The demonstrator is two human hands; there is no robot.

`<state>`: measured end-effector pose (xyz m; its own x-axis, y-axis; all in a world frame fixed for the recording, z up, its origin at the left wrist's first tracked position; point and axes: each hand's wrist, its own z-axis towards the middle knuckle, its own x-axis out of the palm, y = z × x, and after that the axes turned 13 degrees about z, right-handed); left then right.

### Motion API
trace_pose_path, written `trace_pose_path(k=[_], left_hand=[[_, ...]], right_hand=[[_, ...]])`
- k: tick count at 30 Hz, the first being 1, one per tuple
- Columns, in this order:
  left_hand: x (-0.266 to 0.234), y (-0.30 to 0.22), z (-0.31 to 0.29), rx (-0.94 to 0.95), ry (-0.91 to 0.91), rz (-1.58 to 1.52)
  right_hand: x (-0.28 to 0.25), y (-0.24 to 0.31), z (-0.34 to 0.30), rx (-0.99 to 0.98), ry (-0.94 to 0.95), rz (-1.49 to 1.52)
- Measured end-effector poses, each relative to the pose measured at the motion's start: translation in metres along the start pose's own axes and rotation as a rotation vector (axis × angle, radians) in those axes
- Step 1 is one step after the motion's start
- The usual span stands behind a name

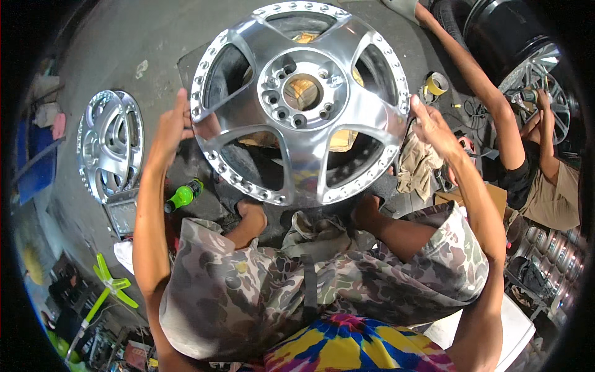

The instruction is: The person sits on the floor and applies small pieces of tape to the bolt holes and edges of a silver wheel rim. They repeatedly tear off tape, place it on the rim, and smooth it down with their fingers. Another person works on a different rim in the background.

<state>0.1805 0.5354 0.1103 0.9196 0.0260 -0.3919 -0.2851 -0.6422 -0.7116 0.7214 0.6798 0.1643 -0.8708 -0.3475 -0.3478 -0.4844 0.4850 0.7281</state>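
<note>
Between my two hands is a polished silver wheel face [304,158], with broad spokes, bolt holes round its outer ring and a centre bore. My left hand [169,129] grips its left edge, fingers stretched up along the side. On the opposite edge my right hand [436,128] has its thumb toward the front; its other fingers are partly hidden. Through the spoke openings a dark round shape and some yellow-brown material show. The underside of the wheel face is hidden.
More silver wheel faces [111,142] stand at the left, near a green bottle [185,194]. A tan rag [419,162] and a yellow tape roll [436,84] lie to the right. Another person [496,118] works on a spoked wheel [561,118] at far right. A lime-green stand [109,284] is lower left.
</note>
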Motion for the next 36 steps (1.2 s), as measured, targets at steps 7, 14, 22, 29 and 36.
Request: trace_pose_path(k=[7, 14, 22, 29, 36], left_hand=[[0.001, 0.014, -0.026, 0.125, 0.001, 0.094], [0.031, -0.043, -0.084, 0.561, -0.164, 0.199], [0.111, -0.104, -0.120, 0.916, 0.373, 0.313], [0.149, -0.092, -0.125, 0.930, 0.258, 0.314], [0.163, -0.089, -0.122, 0.915, 0.282, 0.343]], right_hand=[[-0.029, 0.055, 0.012, -0.340, 0.030, -0.463], [0.025, 0.075, -0.047, -0.389, 0.357, -0.082], [0.101, 0.050, -0.087, -0.358, 0.247, -0.014], [0.126, 0.041, -0.091, -0.288, 0.120, 0.207], [0.131, 0.035, -0.088, -0.331, 0.095, 0.150]])
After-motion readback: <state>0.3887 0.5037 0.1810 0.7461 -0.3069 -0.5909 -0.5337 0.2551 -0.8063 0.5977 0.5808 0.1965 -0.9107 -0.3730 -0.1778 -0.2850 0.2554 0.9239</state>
